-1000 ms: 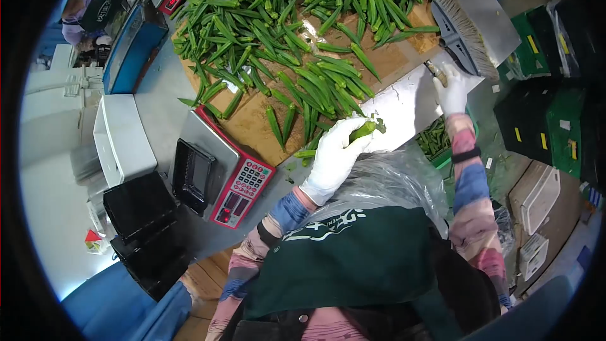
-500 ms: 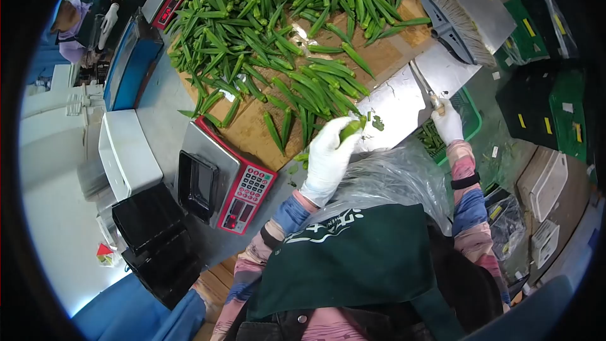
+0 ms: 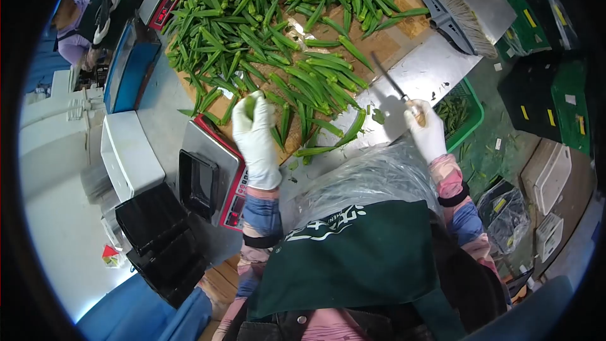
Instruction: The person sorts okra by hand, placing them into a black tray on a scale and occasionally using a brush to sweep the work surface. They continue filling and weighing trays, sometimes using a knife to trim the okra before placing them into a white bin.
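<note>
My left hand (image 3: 255, 142), in a white glove, is over the left side of the okra pile, beside the red scale. Its fingers are curled round a green okra pod (image 3: 250, 107), mostly hidden by the glove. In my right hand (image 3: 427, 131), also gloved, is a knife (image 3: 393, 82) held by its light wooden handle, the dark blade pointing up and left above the metal sheet. Many okra (image 3: 221, 31) are heaped on the brown cardboard (image 3: 391, 50). A few loose pods (image 3: 328, 145) lie between my hands, near the metal sheet (image 3: 391, 104).
A red scale (image 3: 237, 192) carries a black tray (image 3: 197, 183) at left. Black containers (image 3: 154, 227) stand below it. At right are a green basket (image 3: 478, 123) holding green pieces, a brush (image 3: 454, 12) and dark crates (image 3: 530, 98). Another person (image 3: 85, 22) works at upper left.
My left hand has moved left from the metal sheet to beside the scale. My right hand has shifted left and slightly down, bringing the knife over the sheet. Loose pods show where my left hand was.
</note>
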A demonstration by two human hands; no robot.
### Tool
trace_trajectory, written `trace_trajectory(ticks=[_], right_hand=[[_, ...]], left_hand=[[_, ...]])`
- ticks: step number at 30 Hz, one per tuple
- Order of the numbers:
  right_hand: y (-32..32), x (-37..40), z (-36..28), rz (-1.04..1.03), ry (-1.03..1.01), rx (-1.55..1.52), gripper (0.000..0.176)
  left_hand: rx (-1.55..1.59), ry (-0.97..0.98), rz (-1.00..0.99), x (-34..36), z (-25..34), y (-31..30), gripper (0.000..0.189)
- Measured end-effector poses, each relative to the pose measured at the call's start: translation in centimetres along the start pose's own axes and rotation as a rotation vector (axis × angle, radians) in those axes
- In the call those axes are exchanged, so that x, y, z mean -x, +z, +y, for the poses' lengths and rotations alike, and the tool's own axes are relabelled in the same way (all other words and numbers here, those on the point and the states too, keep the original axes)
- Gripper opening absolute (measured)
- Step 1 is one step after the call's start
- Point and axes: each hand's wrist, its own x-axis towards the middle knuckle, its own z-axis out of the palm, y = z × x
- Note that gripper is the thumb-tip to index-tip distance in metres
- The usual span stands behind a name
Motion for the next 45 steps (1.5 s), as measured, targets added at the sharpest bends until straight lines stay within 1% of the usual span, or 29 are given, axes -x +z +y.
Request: trace_trajectory(ticks=[1, 2, 3, 4, 6, 7, 8, 10, 12, 14, 16, 17, 20, 22, 24, 26, 27, 30, 32, 33, 35, 36, 37, 38, 40, 42, 43, 44, 45], right_hand=[[0.1, -1.1, 1.2, 0.056, -0.018, 0.092, 0.032], [-0.1, -2.1, 2.1, 0.073, 0.065, 0.155, 0.033], [-0.2, -3.2, 3.3, 0.124, 0.038, 0.211, 0.033], [-0.1, -4.2, 3.8, 0.175, 0.01, 0.266, 0.033], [0.4, -5.5, 3.9, 0.297, -0.253, 0.562, 0.031], [0.5, -5.9, 3.1, 0.358, -0.388, 0.707, 0.03], [1.3, -5.9, 2.1, 0.304, -0.442, 0.632, 0.032], [3.0, -5.6, 1.0, -0.056, -0.546, 0.424, 0.033], [6.0, -4.1, 0.5, -0.372, -0.652, 0.381, 0.033], [9.3, -2.6, 1.3, -0.385, -0.896, 0.475, 0.027], [10.3, -2.5, 1.5, -0.432, -0.882, 0.628, 0.028], [10.6, -2.5, 1.6, -0.453, -0.875, 0.705, 0.029], [8.3, -2.7, -0.5, -0.566, -0.673, 0.518, 0.03], [7.1, -3.2, -2.5, -0.535, -0.432, 0.292, 0.033], [7.2, -4.2, -5.5, -0.481, -0.124, 0.093, 0.036], [9.2, -6.2, -6.7, -0.36, -0.256, 0.087, 0.041], [10.7, -7.3, -7.2, -0.298, -0.343, 0.107, 0.041], [15.9, -9.8, -9.4, -0.129, -0.581, 0.294, 0.039], [18.7, -11.0, -10.3, -0.203, -0.591, 0.505, 0.039], [19.1, -11.3, -10.5, -0.244, -0.59, 0.565, 0.039], [19.7, -11.9, -10.7, -0.325, -0.583, 0.684, 0.038], [19.3, -12.0, -10.4, -0.311, -0.523, 0.478, 0.038], [18.2, -11.8, -9.7, -0.299, -0.458, 0.275, 0.038], [17.0, -11.9, -9.0, -0.29, -0.394, 0.075, 0.038], [12.8, -12.3, -9.7, -0.502, -0.093, -0.315, 0.04], [10.8, -12.6, -9.7, -0.557, 0.15, -0.472, 0.032], [11.2, -13.0, -9.4, -0.562, 0.155, -0.37, 0.031], [11.6, -13.2, -9.1, -0.565, 0.159, -0.269, 0.032], [12.4, -12.9, -9.7, -0.557, 0.051, -0.167, 0.036]], left_hand=[[-0.012, 0.012, 0.014, -0.6, -0.8, -1.5, 0.021], [-0.024, 0.024, 0.028, -0.7, -1.4, -2.6, 0.02], [-0.039, -0.033, 0.032, -0.4, -1.4, -3.0, 0.017], [-0.096, -0.013, -0.037, 0.1, -1.7, -3.3, 0.017], [-0.209, 0.026, -0.174, 2.1, -3.2, -3.5, 0.016], [-0.376, 0.074, -0.239, 3.3, -3.9, -3.4, 0.015], [-0.543, 0.121, -0.304, 4.6, -4.6, -3.0, 0.015], [-0.696, 0.363, -0.401, 6.7, -6.1, -1.9, 0.014], [-1.141, 0.466, -0.639, 7.3, -7.8, -1.3, 0.016], [-1.389, 0.608, -0.61, 7.8, -9.6, -0.9, 0.014], [-1.569, 0.687, -0.562, 7.9, -9.8, -1.1, 0.009], [-1.52, 0.555, -0.593, 7.6, -9.7, -1.4, 0.012], [-0.977, 0.309, -0.431, 6.8, -6.0, -2.9, 0.017], [-0.773, 0.362, -0.242, 5.2, -6.0, -4.8, 0.016], [-0.462, 0.013, -0.125, 3.2, -6.9, -6.0, 0.018], [-0.205, -0.222, -0.033, 1.7, -5.0, -5.2, 0.018], [-0.282, -0.252, 0.018, 1.1, -4.4, -4.4, 0.022], [-0.809, 0.058, -0.008, -0.1, -7.1, -2.5, 0.032], [-0.995, 0.074, -0.102, -0.6, -10.0, -1.5, 0.036], [-1.089, -0.06, -0.154, -0.6, -10.0, -0.9, 0.034], [-0.932, -0.038, -0.139, -0.5, -9.6, -1.6, 0.031], [-0.854, -0.031, -0.132, -0.3, -9.4, -2.3, 0.03], [-0.555, -0.067, -0.107, -0.2, -8.8, -3.2, 0.034], [-0.397, -0.16, -0.137, 0.0, -7.8, -4.6, 0.031], [-0.097, -0.249, -0.092, 0.4, -6.1, -6.9, 0.022], [0.289, -0.413, -0.052, 0.8, -4.9, -8.1, 0.023], [0.329, -0.404, 0.036, 1.0, -3.6, -7.7, 0.018], [0.26, -0.371, 0.043, 0.8, -4.0, -7.9, 0.018], [0.19, -0.338, 0.05, 0.4, -4.9, -8.1, 0.018]])
